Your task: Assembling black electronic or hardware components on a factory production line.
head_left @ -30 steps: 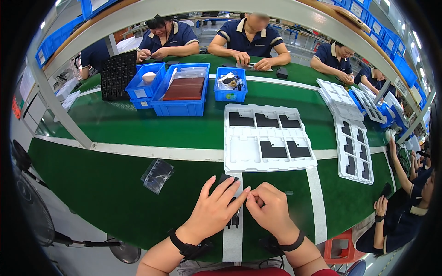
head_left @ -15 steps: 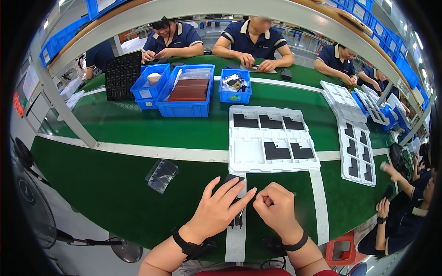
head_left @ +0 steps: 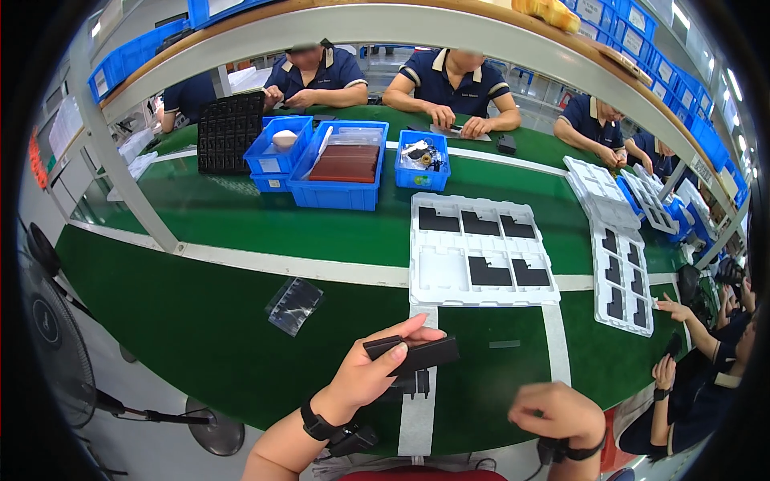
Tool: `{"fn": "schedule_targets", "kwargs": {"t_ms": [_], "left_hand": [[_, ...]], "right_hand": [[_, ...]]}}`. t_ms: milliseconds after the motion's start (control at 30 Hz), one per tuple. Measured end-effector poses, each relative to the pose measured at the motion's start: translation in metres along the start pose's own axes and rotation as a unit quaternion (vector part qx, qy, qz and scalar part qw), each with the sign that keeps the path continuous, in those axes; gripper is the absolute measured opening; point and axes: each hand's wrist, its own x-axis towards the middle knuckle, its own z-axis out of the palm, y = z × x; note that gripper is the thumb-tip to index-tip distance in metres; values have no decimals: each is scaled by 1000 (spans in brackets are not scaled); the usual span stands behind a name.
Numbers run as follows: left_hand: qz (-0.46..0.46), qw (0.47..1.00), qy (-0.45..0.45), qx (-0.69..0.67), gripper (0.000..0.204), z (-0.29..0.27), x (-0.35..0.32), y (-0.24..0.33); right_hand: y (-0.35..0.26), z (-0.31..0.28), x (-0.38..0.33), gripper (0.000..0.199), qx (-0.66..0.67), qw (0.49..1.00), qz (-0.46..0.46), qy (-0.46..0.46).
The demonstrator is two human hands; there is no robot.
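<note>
The left hand (head_left: 365,373) is closed around a black piece (head_left: 433,353), pinching it between thumb and fingers; the piece sticks out at about two o'clock from that hand, raised above the green table (head_left: 200,321). The right hand (head_left: 557,413) is off at between three and four o'clock from the left one, its fingers curled in a narrow shape; it is blurred, and I cannot tell whether anything is in it.

Between three and four o'clock from the left hand, just beside it, a black two-pronged object (head_left: 417,385) shows over a white stripe (head_left: 417,429). A clear plastic sheet (head_left: 295,306) lies at ten o'clock, and a small clear strip (head_left: 504,345) at nearly three.

Between one and two o'clock sits a white tray (head_left: 433,267) with black pieces in five of its six compartments. Near twelve stands a blue bin (head_left: 337,195) holding brown items.
</note>
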Motion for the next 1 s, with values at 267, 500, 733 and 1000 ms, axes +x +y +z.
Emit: {"fn": "schedule_targets", "kwargs": {"t_ms": [267, 500, 733, 1000], "left_hand": [[41, 996, -34, -72, 44, 6, -9, 9], [306, 817, -148, 465, 29, 23, -11, 35], [384, 621, -138, 669, 16, 43, -36, 36], [402, 598, -163, 674, 20, 46, -46, 37]], "right_hand": [[29, 41, -103, 10, -308, 900, 308, -10], [10, 52, -87, 7, -206, 952, 173, 146], [15, 51, -82, 13, -259, 926, 272, 24], [-14, 39, -6, 22, -111, 973, -116, 164]]}}
